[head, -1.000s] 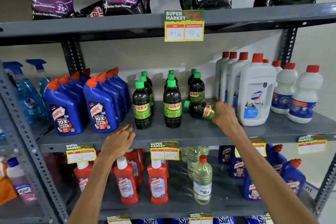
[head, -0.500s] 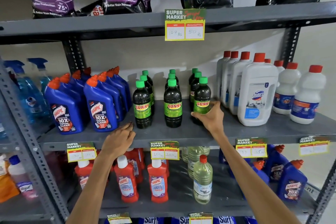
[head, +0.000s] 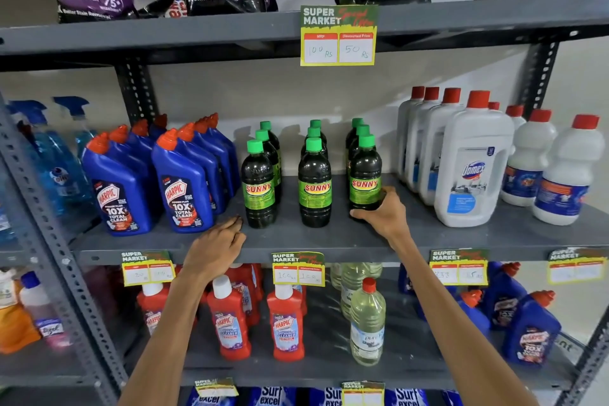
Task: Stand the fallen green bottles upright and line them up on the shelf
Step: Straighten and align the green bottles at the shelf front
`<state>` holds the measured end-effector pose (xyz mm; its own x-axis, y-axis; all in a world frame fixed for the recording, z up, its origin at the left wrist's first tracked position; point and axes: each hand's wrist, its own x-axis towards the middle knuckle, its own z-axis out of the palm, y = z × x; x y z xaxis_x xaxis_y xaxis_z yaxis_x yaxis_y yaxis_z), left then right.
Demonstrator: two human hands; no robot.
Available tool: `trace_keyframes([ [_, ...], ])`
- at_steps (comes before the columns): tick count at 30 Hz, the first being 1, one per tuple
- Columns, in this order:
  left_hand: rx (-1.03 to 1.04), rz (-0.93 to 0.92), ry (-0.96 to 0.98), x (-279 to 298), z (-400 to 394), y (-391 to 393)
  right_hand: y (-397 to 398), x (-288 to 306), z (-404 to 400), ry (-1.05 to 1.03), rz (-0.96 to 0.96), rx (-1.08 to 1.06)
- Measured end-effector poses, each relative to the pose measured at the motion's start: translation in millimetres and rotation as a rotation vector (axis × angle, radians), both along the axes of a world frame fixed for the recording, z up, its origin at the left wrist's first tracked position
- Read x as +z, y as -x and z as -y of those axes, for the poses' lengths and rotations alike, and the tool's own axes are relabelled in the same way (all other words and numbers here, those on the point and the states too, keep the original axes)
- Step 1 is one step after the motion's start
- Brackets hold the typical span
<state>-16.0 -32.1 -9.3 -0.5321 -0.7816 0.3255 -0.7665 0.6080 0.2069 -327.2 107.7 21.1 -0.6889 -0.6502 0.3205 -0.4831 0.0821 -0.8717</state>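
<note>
Dark bottles with green caps and green "SUNNY" labels stand upright in three rows on the grey middle shelf (head: 329,242). The front bottle of the right row (head: 365,175) stands upright with my right hand (head: 382,216) wrapped around its base. The front bottles of the middle row (head: 314,184) and left row (head: 258,186) stand free, with more bottles behind each. My left hand (head: 216,249) rests flat, palm down, on the shelf's front edge just left of the left row, holding nothing.
Blue Harpic bottles (head: 183,188) crowd the shelf to the left, white Domex jugs (head: 471,168) to the right. Price tags hang on the shelf edges. Red and clear bottles fill the shelf below; detergent pouches sit on the shelf above.
The bottle that lay on its side under my right hand has been stood upright at the front of the right row. My left hand has stayed on the shelf edge.
</note>
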Motion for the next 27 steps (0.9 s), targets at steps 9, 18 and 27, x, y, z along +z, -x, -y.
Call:
trace_keyframes([
  [9, 0.001, -0.015, -0.017, 1.1, -2.4, 0.1, 0.9, -2.2, 0.2, 0.010, 0.017, 0.016],
  [18, 0.014, -0.021, 0.009, 1.3, -4.2, 1.2, 2.8, -4.6, 0.3, 0.017, 0.028, 0.041],
  [27, -0.190, -0.685, 0.051, -9.1, -72.6, 40.2, 28.9, -4.1, -2.1, -0.050, 0.061, 0.189],
])
